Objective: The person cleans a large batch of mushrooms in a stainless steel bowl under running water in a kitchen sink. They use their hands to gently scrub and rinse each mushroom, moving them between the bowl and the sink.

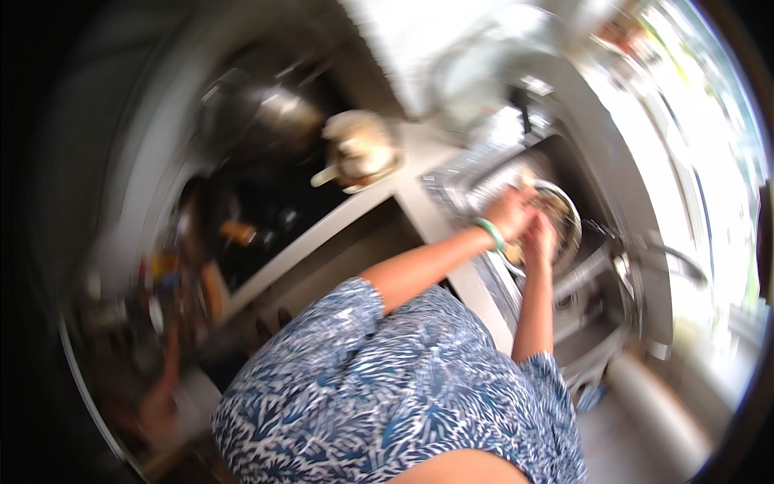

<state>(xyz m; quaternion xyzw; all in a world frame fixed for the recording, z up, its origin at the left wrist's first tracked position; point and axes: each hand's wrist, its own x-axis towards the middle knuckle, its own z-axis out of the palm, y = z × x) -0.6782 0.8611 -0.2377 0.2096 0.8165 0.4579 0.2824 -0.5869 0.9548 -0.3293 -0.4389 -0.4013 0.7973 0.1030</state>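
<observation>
Both hands are close together over a round metal bowl (571, 209) at the sink, their fingertips meeting near its left side. My left hand (511, 213), with a green bangle at the wrist, comes in from the left. My right hand (540, 237) is just beside it, coming from below. Brownish, pale pieces lie in the bowl; blur hides what they are. Motion blur also hides the fingers, so whether either hand holds a piece cannot be told.
A double steel sink (595, 317) with a faucet (680, 260) lies at the right. Left are a dark cooktop (272, 206), a large metal pan (260, 112) and a heaped bowl with a pale handle (363, 154). Another person (160, 405) is at the lower left.
</observation>
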